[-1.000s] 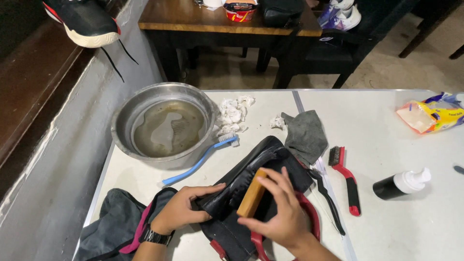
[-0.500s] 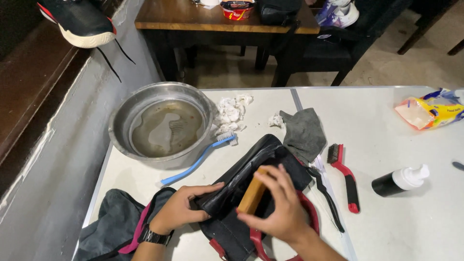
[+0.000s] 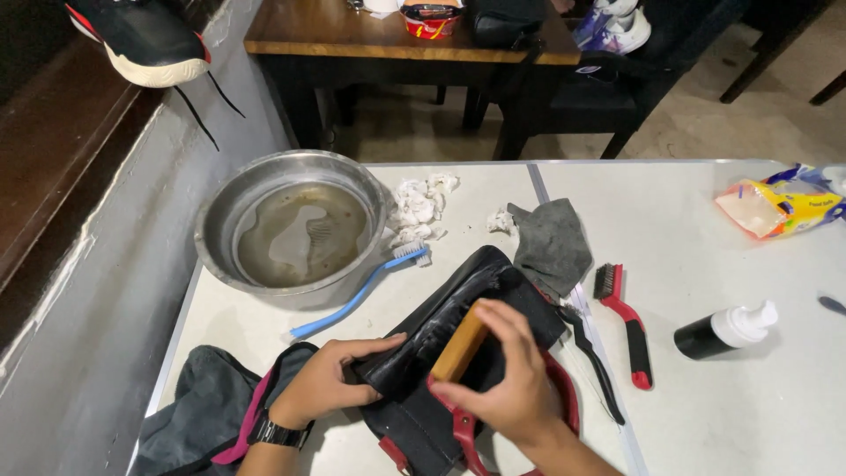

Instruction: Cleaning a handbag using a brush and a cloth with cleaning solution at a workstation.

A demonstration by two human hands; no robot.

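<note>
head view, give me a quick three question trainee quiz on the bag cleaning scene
1. True or false: the right hand presses a wooden brush on the black bag.
2. What lies against the metal basin? A) blue toothbrush B) red-handled brush C) pump bottle
3. What does the left hand touch?

Key
1. True
2. A
3. The edge of the black bag, steadying it on the white table.

head view, steeply down, close
</note>
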